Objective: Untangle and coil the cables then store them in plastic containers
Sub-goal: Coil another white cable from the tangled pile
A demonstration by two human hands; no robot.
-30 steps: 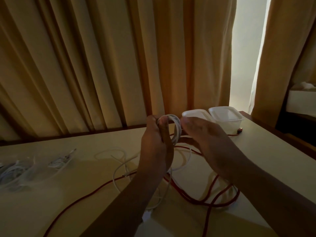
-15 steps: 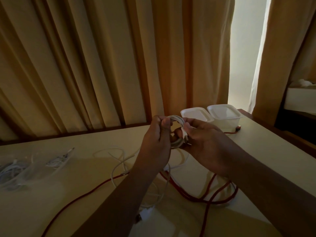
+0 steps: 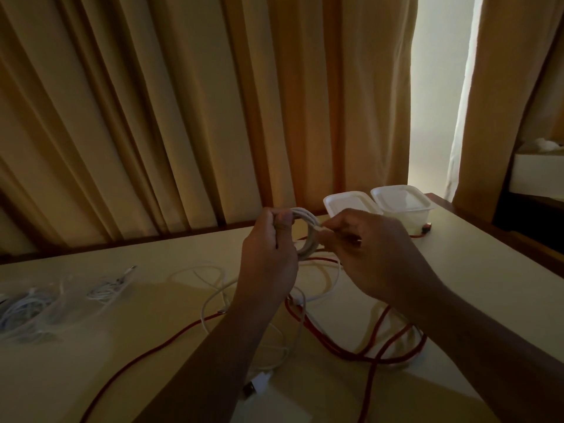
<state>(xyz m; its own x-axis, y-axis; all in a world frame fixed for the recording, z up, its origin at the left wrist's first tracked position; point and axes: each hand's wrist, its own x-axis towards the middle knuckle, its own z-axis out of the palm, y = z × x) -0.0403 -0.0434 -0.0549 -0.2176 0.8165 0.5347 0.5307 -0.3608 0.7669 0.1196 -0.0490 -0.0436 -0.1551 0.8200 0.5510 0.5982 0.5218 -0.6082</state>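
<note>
Holds a coiled white cable (image 3: 308, 236) upright above the worktop (image 3: 473, 285), toward its far edge. Wraps the left grip (image 3: 270, 254) round the coil's left side, fingers curled and closed on the strands. Pinches the coil's right side with the right grip (image 3: 372, 254), thumb and fingertips closed on it.

On the worktop's middle, beneath both wrists: loose white cable (image 3: 213, 288) in slack loops, tangled with a red cable (image 3: 375, 340) running out toward the near edge. At the near edge, a white plug (image 3: 262, 381), partly hidden by the left forearm.

At the far right corner: two lidded plastic containers (image 3: 348, 203), side by side and touching. Just beside the right one, the red cable's connector (image 3: 425, 229).

Along the left edge: bundled white cables (image 3: 27, 309) in what looks like clear wrapping, too dim to tell more. Behind the far edge, tan curtains (image 3: 152, 117).
</note>
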